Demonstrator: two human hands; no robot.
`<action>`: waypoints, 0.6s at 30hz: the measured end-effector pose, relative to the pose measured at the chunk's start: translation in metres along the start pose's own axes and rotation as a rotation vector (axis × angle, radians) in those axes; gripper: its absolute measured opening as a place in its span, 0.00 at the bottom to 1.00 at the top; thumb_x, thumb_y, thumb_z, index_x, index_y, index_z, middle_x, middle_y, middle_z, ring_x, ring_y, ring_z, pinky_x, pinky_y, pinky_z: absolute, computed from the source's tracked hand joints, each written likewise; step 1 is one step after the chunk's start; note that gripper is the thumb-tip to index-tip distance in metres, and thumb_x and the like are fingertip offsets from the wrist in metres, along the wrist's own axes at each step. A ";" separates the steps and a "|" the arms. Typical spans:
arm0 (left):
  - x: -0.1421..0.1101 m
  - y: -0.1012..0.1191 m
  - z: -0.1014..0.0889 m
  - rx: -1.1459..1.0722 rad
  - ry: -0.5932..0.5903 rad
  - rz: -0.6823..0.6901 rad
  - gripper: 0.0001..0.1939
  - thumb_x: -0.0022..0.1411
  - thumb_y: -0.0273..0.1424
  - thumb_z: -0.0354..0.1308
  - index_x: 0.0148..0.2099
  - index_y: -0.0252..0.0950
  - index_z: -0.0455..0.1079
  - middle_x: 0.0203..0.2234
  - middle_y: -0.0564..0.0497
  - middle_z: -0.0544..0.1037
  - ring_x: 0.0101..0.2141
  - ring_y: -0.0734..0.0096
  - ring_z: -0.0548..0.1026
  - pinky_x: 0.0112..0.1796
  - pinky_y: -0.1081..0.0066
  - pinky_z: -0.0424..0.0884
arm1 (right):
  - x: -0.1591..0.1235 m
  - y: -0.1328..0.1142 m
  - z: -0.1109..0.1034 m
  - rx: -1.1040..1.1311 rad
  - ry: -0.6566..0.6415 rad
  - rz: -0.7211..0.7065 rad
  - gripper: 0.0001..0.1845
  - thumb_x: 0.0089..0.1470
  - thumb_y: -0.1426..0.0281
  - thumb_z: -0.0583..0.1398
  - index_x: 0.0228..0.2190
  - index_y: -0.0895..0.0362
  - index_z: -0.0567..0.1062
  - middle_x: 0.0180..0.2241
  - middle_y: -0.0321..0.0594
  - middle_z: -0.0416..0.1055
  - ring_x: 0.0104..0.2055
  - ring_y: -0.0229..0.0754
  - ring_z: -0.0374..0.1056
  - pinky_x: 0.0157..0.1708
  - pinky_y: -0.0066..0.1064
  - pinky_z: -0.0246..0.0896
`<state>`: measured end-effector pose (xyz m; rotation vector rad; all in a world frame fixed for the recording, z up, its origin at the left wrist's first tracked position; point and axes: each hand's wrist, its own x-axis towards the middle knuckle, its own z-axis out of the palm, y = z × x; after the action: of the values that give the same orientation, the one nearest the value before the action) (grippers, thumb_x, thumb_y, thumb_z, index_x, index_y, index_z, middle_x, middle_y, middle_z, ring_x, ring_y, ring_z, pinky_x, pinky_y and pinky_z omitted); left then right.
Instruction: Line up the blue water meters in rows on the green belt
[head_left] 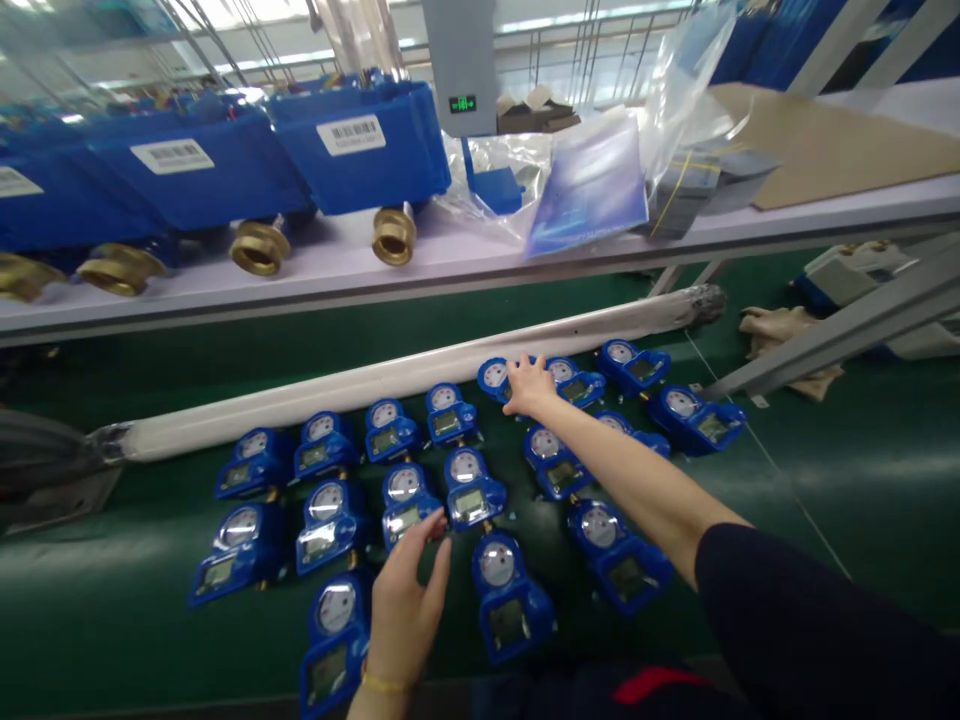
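Several blue water meters, each with a round dial and a small display, lie in uneven rows on the dark green surface. My right hand (530, 385) reaches to the back row, fingers spread over a water meter (494, 374) and partly hiding its body. Another back-row meter (576, 382) lies just right of that hand. In front, my left hand (409, 590) hovers with its thumb apart and fingers slightly bent; nothing shows in it. Its fingertips are nearest a middle-row meter (405, 487), whose lower part they overlap in view. A front meter (508, 595) lies to its right.
A white roller (405, 375) runs behind the meters. Above it, a shelf (465, 268) holds blue bins (375, 165), brass fittings (394, 237), a blue-violet sheet (589, 190) and clear plastic. A grey metal post (840, 310) slants along the right side.
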<state>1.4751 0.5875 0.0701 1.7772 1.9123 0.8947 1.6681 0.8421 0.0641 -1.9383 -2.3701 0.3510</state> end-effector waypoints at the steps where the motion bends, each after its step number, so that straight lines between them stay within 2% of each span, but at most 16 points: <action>1: 0.021 0.012 -0.001 0.058 0.034 0.139 0.17 0.65 0.37 0.52 0.53 0.38 0.69 0.47 0.45 0.77 0.48 0.62 0.74 0.51 0.61 0.72 | -0.009 0.003 -0.013 -0.011 0.000 -0.052 0.47 0.33 0.63 0.73 0.54 0.59 0.62 0.58 0.55 0.52 0.58 0.67 0.49 0.49 0.51 0.63; 3: 0.061 0.036 0.002 0.187 0.084 0.350 0.20 0.64 0.33 0.54 0.57 0.35 0.65 0.53 0.42 0.71 0.54 0.60 0.68 0.56 0.58 0.66 | -0.032 0.011 -0.041 -0.056 0.009 -0.219 0.50 0.32 0.65 0.73 0.56 0.57 0.60 0.59 0.53 0.51 0.58 0.68 0.49 0.48 0.52 0.64; 4: 0.078 0.047 0.006 0.243 0.067 0.431 0.27 0.61 0.33 0.58 0.61 0.32 0.60 0.56 0.40 0.67 0.57 0.56 0.65 0.59 0.55 0.63 | -0.047 0.014 -0.055 -0.089 0.017 -0.325 0.53 0.31 0.65 0.73 0.57 0.56 0.59 0.59 0.52 0.52 0.58 0.68 0.50 0.47 0.52 0.65; 6: 0.103 0.069 0.015 0.332 -0.027 0.497 0.44 0.51 0.36 0.66 0.64 0.27 0.52 0.61 0.35 0.60 0.61 0.47 0.58 0.60 0.51 0.59 | -0.080 0.019 -0.078 -0.151 0.031 -0.524 0.56 0.31 0.66 0.73 0.59 0.56 0.56 0.58 0.52 0.53 0.56 0.67 0.52 0.43 0.51 0.69; 7: 0.110 0.078 0.020 0.353 -0.091 0.509 0.48 0.47 0.37 0.69 0.64 0.25 0.51 0.60 0.34 0.60 0.60 0.45 0.58 0.59 0.50 0.60 | -0.097 0.021 -0.086 -0.167 0.028 -0.593 0.56 0.31 0.65 0.72 0.60 0.56 0.55 0.58 0.52 0.54 0.56 0.67 0.53 0.41 0.50 0.70; 9: 0.113 0.094 0.030 0.383 -0.215 0.507 0.48 0.42 0.38 0.70 0.62 0.26 0.54 0.56 0.36 0.64 0.55 0.44 0.63 0.54 0.51 0.67 | -0.128 0.023 -0.097 -0.135 0.000 -0.647 0.55 0.33 0.64 0.71 0.60 0.56 0.55 0.58 0.51 0.54 0.55 0.67 0.54 0.39 0.49 0.71; 12: 0.097 0.101 0.039 0.388 -0.311 0.497 0.40 0.42 0.40 0.68 0.56 0.30 0.60 0.47 0.42 0.69 0.48 0.50 0.68 0.45 0.55 0.73 | -0.161 0.032 -0.098 0.009 -0.034 -0.645 0.52 0.36 0.58 0.70 0.61 0.55 0.56 0.58 0.49 0.54 0.56 0.66 0.54 0.41 0.53 0.71; 14: 0.078 0.094 0.040 0.349 -0.310 0.466 0.40 0.42 0.40 0.68 0.55 0.31 0.60 0.46 0.43 0.70 0.48 0.51 0.68 0.46 0.55 0.73 | -0.173 0.045 -0.088 0.114 -0.013 -0.607 0.56 0.37 0.54 0.70 0.63 0.54 0.52 0.61 0.49 0.51 0.59 0.64 0.53 0.48 0.54 0.67; 16: 0.056 0.078 0.034 0.289 -0.276 0.379 0.41 0.41 0.39 0.68 0.56 0.31 0.59 0.48 0.42 0.70 0.49 0.51 0.68 0.49 0.55 0.71 | -0.180 0.063 -0.067 0.206 0.050 -0.457 0.58 0.41 0.50 0.67 0.64 0.54 0.46 0.63 0.50 0.46 0.61 0.61 0.53 0.55 0.52 0.62; 18: 0.032 0.056 0.020 0.239 -0.203 0.228 0.42 0.41 0.41 0.69 0.56 0.31 0.59 0.49 0.40 0.70 0.49 0.50 0.69 0.51 0.53 0.69 | -0.185 0.079 -0.032 0.243 0.106 -0.173 0.54 0.47 0.48 0.63 0.64 0.56 0.45 0.63 0.54 0.47 0.60 0.60 0.56 0.56 0.51 0.61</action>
<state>1.5259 0.6229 0.0983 2.1688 1.7722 0.5463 1.7885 0.6805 0.0962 -1.5947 -2.2852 0.4860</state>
